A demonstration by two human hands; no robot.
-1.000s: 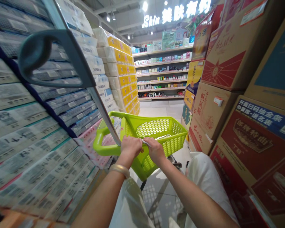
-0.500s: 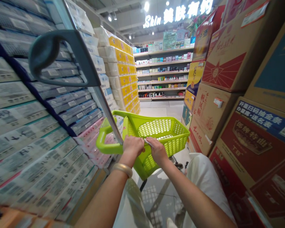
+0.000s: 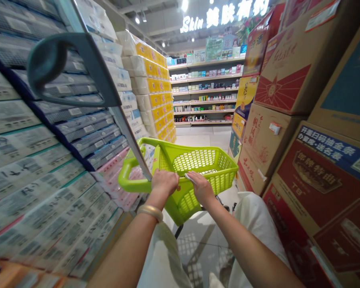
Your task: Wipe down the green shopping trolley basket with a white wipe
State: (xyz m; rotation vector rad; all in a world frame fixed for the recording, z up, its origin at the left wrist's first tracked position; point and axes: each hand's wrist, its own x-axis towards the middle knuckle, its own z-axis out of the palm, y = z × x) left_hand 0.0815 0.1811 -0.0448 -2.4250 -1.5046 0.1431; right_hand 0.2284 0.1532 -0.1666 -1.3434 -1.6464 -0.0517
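Observation:
A lime-green plastic rolling shopping basket [image 3: 156,146] stands in front of my legs, its inside showing through the lattice walls. My left hand [image 3: 164,185], with a gold bangle at the wrist, is closed over the near rim beside the metal pole. Farther right along that rim, my right hand [image 3: 200,187] is closed on a small white cloth [image 3: 189,176] pressed against the edge. The metal pole [image 3: 132,140] slants up to the left and carries a grey loop handle [image 3: 103,76], which neither hand touches.
Stacked tissue packs [image 3: 42,168] wall off the left side, with yellow-and-white packs [image 3: 153,76] farther along. Printed cartons [image 3: 288,76] are piled close on the right. Shelves of small products [image 3: 204,88] stand beyond the tiled floor [image 3: 195,136], under a lit sign.
My left hand has shifted slightly left, and my right hand slightly right with the white cloth, so the gap between them is wider. The basket and handle appear a little farther left.

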